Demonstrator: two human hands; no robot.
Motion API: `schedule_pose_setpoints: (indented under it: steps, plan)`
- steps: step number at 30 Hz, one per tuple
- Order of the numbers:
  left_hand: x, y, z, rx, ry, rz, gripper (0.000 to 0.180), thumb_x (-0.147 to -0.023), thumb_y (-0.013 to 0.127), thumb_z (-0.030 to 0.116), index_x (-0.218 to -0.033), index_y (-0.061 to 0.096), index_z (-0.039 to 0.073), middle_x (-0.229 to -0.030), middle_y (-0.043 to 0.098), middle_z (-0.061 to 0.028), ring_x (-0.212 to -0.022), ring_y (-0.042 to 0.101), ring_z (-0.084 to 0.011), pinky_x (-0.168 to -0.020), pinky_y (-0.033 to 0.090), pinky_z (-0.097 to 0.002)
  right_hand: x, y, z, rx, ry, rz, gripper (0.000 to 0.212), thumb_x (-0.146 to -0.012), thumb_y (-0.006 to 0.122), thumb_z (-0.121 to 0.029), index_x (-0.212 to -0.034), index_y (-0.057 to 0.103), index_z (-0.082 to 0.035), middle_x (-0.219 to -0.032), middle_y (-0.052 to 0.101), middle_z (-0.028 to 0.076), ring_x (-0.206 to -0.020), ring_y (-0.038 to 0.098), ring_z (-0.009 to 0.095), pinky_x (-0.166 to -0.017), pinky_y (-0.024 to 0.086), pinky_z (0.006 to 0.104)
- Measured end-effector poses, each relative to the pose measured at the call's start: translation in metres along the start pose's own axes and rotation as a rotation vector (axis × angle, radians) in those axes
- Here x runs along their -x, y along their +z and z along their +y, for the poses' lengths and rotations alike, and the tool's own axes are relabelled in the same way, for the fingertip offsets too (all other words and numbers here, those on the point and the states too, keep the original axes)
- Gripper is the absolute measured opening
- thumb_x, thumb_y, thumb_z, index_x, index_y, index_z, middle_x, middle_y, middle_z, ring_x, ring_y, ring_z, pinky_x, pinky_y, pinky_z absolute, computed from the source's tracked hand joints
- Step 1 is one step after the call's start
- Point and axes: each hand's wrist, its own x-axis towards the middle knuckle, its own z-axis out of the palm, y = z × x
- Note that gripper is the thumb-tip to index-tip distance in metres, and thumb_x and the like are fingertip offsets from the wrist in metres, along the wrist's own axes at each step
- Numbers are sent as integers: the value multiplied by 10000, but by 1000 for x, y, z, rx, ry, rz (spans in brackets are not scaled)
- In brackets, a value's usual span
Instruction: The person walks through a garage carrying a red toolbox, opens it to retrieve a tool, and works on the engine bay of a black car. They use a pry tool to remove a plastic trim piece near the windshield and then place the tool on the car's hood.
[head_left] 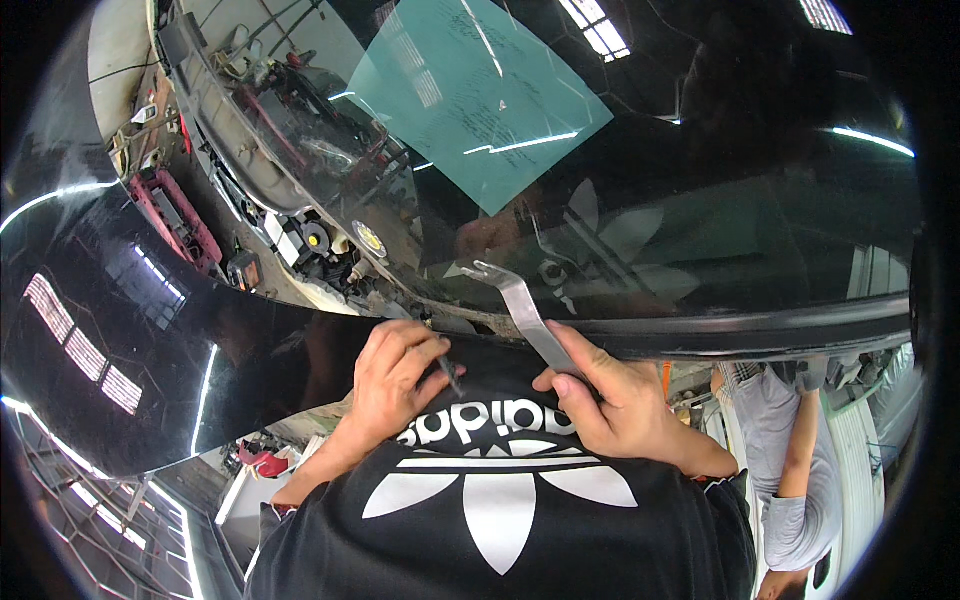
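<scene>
A flat, bent silver metal tool with a forked tip is in the right hand, near the edge of the big, dark, shiny car glass. The right fingers are closed around its plain end, maybe so the fork stays free and points away from the body. The left hand pinches a thin, dark little piece with its fingers, likely because it is too small for a fist. Both hands are close to the black shirt with white print. A blue-green paper sheet shows on or behind the glass, perhaps for easy reading. Left is a curved, shiny black car panel; right, a person in grey clothes.
</scene>
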Motion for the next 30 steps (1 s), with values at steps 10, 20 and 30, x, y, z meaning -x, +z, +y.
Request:
schedule_pose_setpoints:
  steps: [10,20,30]
  plan:
    - [18,1,10,31,66,-10,381,-694,864,113,-1000,645,54,-1006,671,-87,-965,660,-299,-853,542,-399,6,-2,2,-80,-34,41,501,-953,604,-112,-1435,509,-16,-884,757,131,-762,752,289,-691,586,366]
    - [27,19,16,1,-29,97,427,-732,835,44,-1090,601,34,-1059,667,-154,-1043,642,-363,-924,502,-445,9,-4,11,-91,-95,61,437,-954,595,-139,-1365,543,1,-884,750,152,-808,736,345,-730,577,421]
    - [36,39,7,-17,40,270,505,-801,825,207,-1235,636,31,-1191,664,-151,-1126,625,-343,-975,490,-417,11,42,-33,464,-205,135,307,-908,645,-184,-1102,534,26,-884,700,243,-811,678,459,-768,537,531]
